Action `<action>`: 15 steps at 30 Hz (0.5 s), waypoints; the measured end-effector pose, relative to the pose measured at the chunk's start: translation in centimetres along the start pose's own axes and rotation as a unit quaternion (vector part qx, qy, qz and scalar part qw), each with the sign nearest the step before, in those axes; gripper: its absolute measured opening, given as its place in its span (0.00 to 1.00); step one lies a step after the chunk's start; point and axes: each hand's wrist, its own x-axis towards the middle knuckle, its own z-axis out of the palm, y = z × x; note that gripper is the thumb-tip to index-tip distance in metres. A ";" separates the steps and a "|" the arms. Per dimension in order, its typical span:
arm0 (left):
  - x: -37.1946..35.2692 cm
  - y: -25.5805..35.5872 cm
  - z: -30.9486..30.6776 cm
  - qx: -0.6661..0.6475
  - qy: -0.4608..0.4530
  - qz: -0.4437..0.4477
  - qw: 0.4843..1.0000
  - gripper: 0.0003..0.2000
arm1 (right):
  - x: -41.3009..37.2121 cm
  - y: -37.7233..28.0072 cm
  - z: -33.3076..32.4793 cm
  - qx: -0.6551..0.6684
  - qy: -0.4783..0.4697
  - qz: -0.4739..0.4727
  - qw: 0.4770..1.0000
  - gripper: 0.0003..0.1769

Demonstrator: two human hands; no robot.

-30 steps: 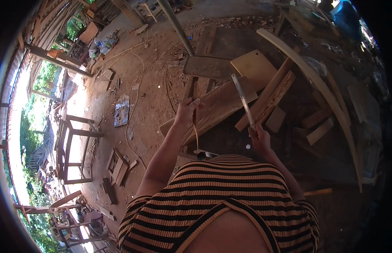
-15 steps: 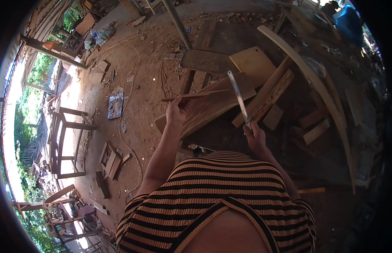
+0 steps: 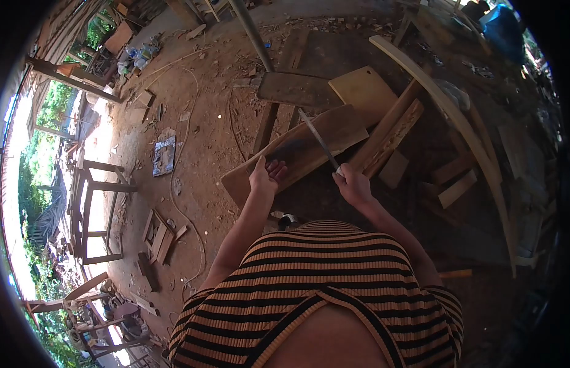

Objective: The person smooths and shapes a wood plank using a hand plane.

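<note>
My right hand (image 3: pixel 355 184) is closed round the near end of a long, narrow metal blade (image 3: pixel 318 137). The blade points up and left, its far part overlapping a broad wooden plank (image 3: pixel 343 126) that lies at a slant in front of me. Over the plank's near left part is my left hand (image 3: pixel 268 176), palm partly turned up. Its fingers are loosely bent and apart from the thumb, with nothing visible between them.
Behind the plank are a dark board (image 3: pixel 297 89) and a pale board (image 3: pixel 364 92). Timber beams (image 3: pixel 389 132) and a long curved strip (image 3: pixel 444 98) lie to the right. A wooden frame (image 3: pixel 104 186) stands at left, and a cable (image 3: pixel 174 190) crosses the dirt floor.
The thin wooden strip has left my left hand and no longer shows. That hand has lowered and its fingers have loosened. My right hand has moved left, tilting the blade further left.
</note>
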 end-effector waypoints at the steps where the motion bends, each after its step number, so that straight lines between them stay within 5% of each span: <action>1: -0.1 0.0 -0.1 0.000 0.000 0.000 1.000 0.16 | 0.3 0.2 0.3 0.001 0.000 0.000 1.000 0.13; 4: -1.5 0.1 0.2 0.052 0.013 -0.023 0.998 0.17 | 1.1 0.5 0.7 -0.018 -0.019 0.001 1.000 0.13; 7: -4.3 0.7 1.3 0.245 -0.076 -0.125 0.959 0.16 | 1.3 0.9 0.8 -0.053 -0.039 0.018 0.998 0.12; 9: -5.1 0.6 2.2 0.454 -0.159 0.026 0.876 0.15 | 0.9 1.7 0.9 -0.042 -0.036 -0.007 0.998 0.11; 10: -4.8 0.6 2.7 0.455 -0.159 0.024 0.876 0.15 | 0.6 1.9 0.9 -0.042 -0.036 -0.005 0.998 0.11; 12: -4.2 0.6 4.1 0.631 -0.115 0.324 0.696 0.14 | 0.3 1.9 0.8 -0.036 -0.036 -0.010 0.999 0.11; 13: -4.4 0.3 4.4 0.631 -0.117 0.324 0.695 0.14 | 0.4 1.8 0.7 -0.036 -0.033 -0.009 0.999 0.11; 15: -4.8 -0.4 5.0 0.676 -0.075 0.539 0.497 0.18 | 0.4 1.5 0.4 -0.048 -0.053 0.021 0.997 0.11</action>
